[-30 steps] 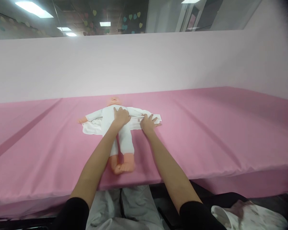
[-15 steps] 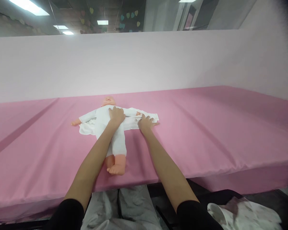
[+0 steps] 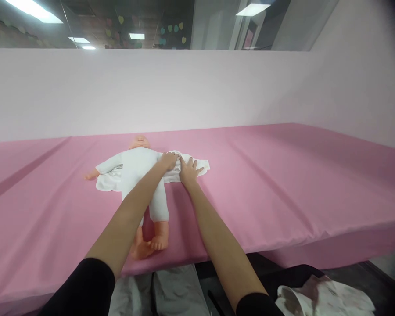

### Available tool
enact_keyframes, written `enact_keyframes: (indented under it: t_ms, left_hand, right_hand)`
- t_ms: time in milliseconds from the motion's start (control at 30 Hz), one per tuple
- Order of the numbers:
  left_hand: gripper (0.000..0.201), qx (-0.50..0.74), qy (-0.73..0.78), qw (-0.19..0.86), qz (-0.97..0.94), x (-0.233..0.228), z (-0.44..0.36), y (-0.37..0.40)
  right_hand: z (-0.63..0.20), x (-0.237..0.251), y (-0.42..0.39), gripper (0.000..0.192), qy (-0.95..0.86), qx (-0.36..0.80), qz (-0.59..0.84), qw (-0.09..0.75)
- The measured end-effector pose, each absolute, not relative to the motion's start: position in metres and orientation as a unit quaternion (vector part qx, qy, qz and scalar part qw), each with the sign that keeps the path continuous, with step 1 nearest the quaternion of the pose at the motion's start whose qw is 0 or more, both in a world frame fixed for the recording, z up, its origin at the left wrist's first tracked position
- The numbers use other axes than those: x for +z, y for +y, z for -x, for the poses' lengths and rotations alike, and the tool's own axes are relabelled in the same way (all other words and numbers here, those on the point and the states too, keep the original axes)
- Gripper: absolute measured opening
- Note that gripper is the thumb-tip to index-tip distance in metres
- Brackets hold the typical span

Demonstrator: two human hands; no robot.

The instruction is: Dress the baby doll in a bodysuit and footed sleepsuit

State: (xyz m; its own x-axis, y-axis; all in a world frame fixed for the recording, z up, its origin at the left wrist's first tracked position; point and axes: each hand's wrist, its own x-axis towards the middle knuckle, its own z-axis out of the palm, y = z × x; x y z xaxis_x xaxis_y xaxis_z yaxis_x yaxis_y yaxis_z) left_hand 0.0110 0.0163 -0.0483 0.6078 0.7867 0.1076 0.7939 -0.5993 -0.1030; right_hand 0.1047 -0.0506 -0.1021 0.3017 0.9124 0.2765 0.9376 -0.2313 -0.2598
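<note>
A baby doll [image 3: 136, 169] in a white bodysuit lies on its back, its head towards the wall and its bare feet near me. Beneath it a white garment [image 3: 108, 182] is laid out, showing on both sides. My left hand [image 3: 169, 160] reaches across the doll's body and is closed around its arm on the right side; the doll's hand there is hidden. Touching close by, my right hand [image 3: 188, 172] rests on the garment's right sleeve [image 3: 202, 164] with its fingers spread.
A pink padded table cover [image 3: 266, 188] spreads under everything, with its front edge near my lap. Behind it rises a white partition [image 3: 184, 87] with glass above. A stained white cloth [image 3: 329, 298] lies on something dark at lower right.
My left hand has moved right, from the doll's chest to its arm. My right hand has shifted slightly left along the sleeve. The doll's legs have parted, and the view has turned a little.
</note>
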Motion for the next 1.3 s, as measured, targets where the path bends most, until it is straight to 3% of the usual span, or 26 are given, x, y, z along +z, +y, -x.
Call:
enact_keyframes:
  t_ms: [533, 767, 1000, 1300]
  left_hand:
    - [0.053, -0.051, -0.428, -0.053, 0.901, -0.044, -0.001, 0.034]
    - [0.035, -0.019, -0.452, -0.062, 0.89, -0.033, 0.005, 0.033]
    - [0.052, -0.044, -0.47, -0.019, 0.881, -0.035, 0.005, 0.023]
    - [0.059, -0.117, -0.479, -0.084, 0.866, -0.027, 0.015, 0.035]
  right_hand:
    - [-0.104, -0.101, -0.056, 0.048, -0.544, -0.008, 0.811, 0.212]
    - [-0.105, -0.104, -0.056, 0.043, -0.54, -0.01, 0.814, 0.215]
    - [-0.105, -0.105, -0.055, 0.043, -0.54, -0.009, 0.815, 0.211]
    - [-0.104, -0.106, -0.054, 0.043, -0.533, -0.02, 0.818, 0.213]
